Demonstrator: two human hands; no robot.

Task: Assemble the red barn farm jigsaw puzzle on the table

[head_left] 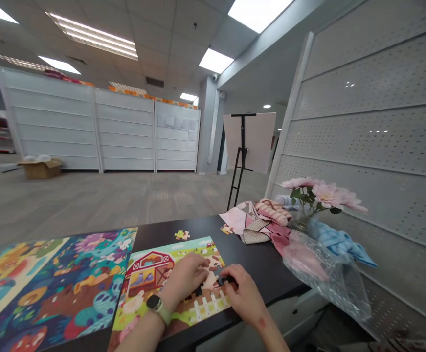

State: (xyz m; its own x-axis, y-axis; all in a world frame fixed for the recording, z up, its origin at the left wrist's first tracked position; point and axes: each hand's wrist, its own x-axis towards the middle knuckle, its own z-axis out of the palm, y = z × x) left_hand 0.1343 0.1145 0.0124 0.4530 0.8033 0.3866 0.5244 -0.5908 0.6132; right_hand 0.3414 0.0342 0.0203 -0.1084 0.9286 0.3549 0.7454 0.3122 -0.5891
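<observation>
A farm-scene jigsaw puzzle (150,261) with a red barn and a white fence lies on the black table, with a dark gap in its lower middle. My left hand (185,276), with a watch (154,302) on its wrist, rests over the puzzle's middle. Its fingers are slightly bent and touch the cow area, holding nothing that I can see. At the puzzle's right edge, my right hand (241,289) pinches a dark puzzle piece (221,281) between thumb and fingers. The fingers partly cover that piece.
Loose puzzle pieces (182,235) lie behind the puzzle. Two colourful pictures, one a blue sea scene (84,288), spread to the left. Folded cloths (257,230), a clear plastic bag (330,274) and pink flowers (326,194) crowd the right end. An easel (242,142) stands beyond.
</observation>
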